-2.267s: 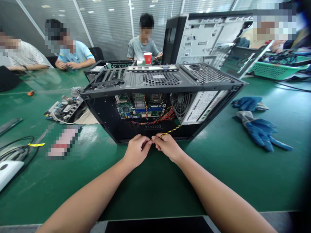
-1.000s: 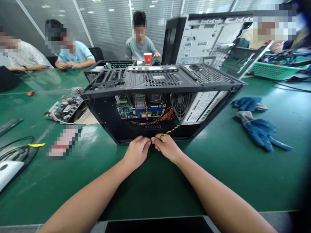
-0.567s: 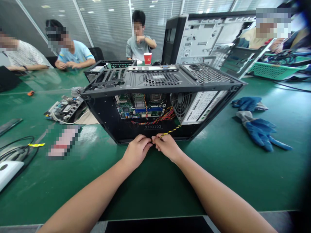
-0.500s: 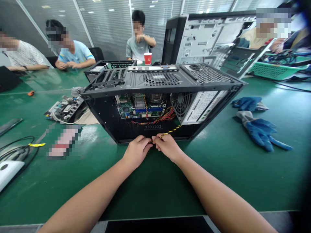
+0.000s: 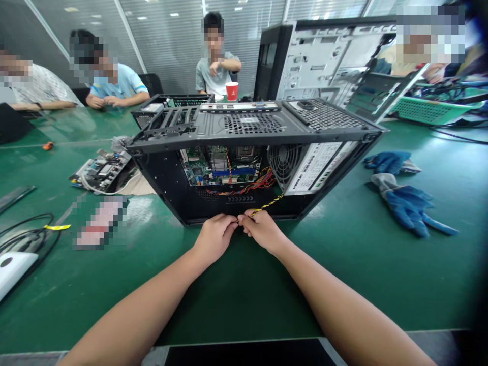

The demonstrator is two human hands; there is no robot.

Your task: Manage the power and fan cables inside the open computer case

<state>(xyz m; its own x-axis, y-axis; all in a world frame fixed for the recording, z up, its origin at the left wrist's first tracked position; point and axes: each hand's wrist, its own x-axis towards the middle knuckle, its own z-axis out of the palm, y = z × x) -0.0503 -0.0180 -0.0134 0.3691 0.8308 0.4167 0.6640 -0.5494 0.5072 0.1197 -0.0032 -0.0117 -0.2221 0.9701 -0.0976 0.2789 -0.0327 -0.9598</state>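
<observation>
A black computer case (image 5: 244,127) with an open side stands on the green table in front of me. Inside it are a motherboard (image 5: 198,173), red and yellow wires (image 5: 244,189) and a power supply (image 5: 305,173) with a fan. A twisted yellow-and-black cable (image 5: 272,202) runs down from the power supply. My right hand (image 5: 261,226) is closed around this cable, and my left hand (image 5: 217,231) pinches it close by, at the case's lower front edge. Fingers cover the cable's end.
Left of the case lie loose circuit boards (image 5: 101,170), a blurred-out flat item (image 5: 101,222) and black cables (image 5: 26,229). Blue gloves (image 5: 407,203) rest to the right. A larger open case (image 5: 316,61), a green basket (image 5: 430,111), a red cup (image 5: 232,91) and several people are beyond.
Both hands stay nearly in place on the cable. The person across the table has lowered a hand from the face area.
</observation>
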